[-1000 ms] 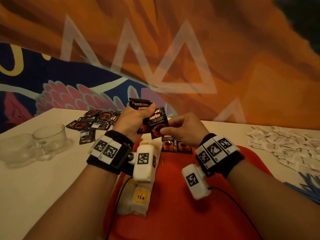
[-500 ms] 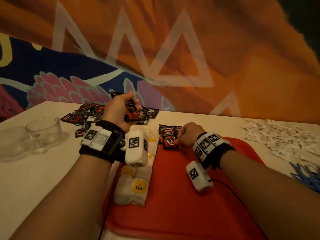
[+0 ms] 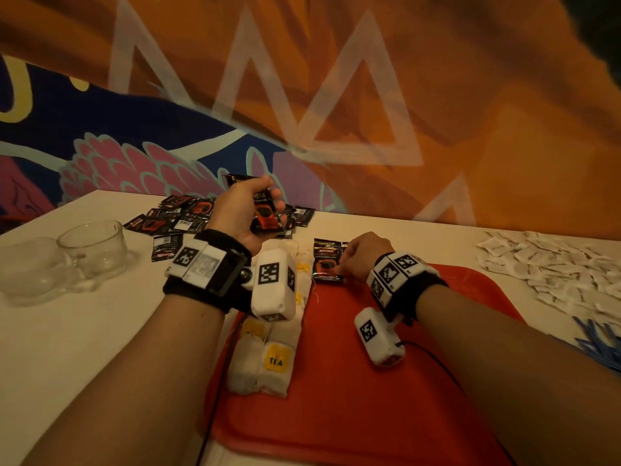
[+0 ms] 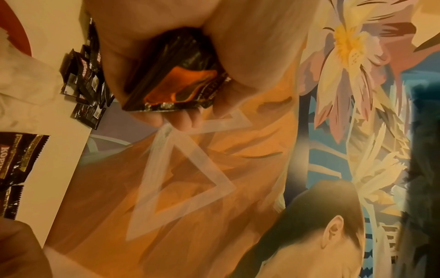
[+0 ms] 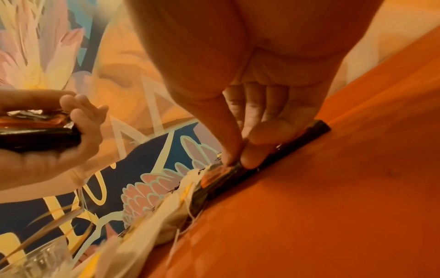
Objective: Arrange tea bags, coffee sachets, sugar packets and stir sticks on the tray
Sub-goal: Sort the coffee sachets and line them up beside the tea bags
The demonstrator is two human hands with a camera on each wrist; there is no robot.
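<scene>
Nearby, glass cups (image 3: 90, 250), possibly sugar packets (image 3: 551, 264)

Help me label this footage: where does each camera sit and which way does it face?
Head: looks forward and down over both forearms at the red tray.
Left wrist: looks along the left hand gripping coffee sachets.
Right wrist: looks along the right hand pinching a sachet on the tray.
Shared: both wrist views show the left hand's sachets.
</scene>
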